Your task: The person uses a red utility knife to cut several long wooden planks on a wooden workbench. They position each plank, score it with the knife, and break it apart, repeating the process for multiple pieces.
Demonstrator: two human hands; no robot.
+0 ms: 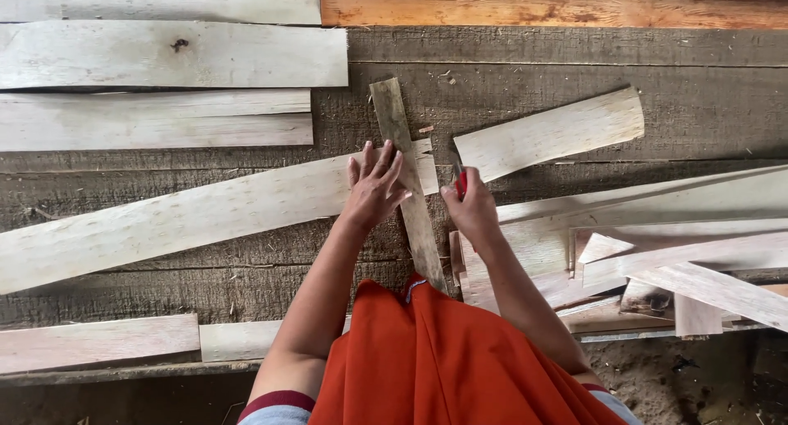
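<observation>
At the centre of the frame, the left hand [375, 187] is pressing flat, fingers spread, on a narrow grey wooden strip [408, 179] where it is crossing the end of a long pale plank [189, 215]; the open palm is bearing down rather than clasping, apparently pinning the strip so that it is lying steady as a straight edge. The strip is running from the upper middle of the frame down towards the person's orange garment [443, 359], whose folds are covering its lower end. Just right of it, the right hand [472, 207] is closing its grip around a small red-handled tool [461, 181], held upright close beside the strip's edge; whether it is a pencil or a blade is hard to make out, since the fist is hiding most of it and its tip is too small to tell. A short pale board [550, 133] is lying angled at the upper right, and a heap of offcuts [657, 265] is overlapping at the right. The weathered bench [574, 72] is carrying everything, while the long plank's left end is being cut off by the frame edge.
</observation>
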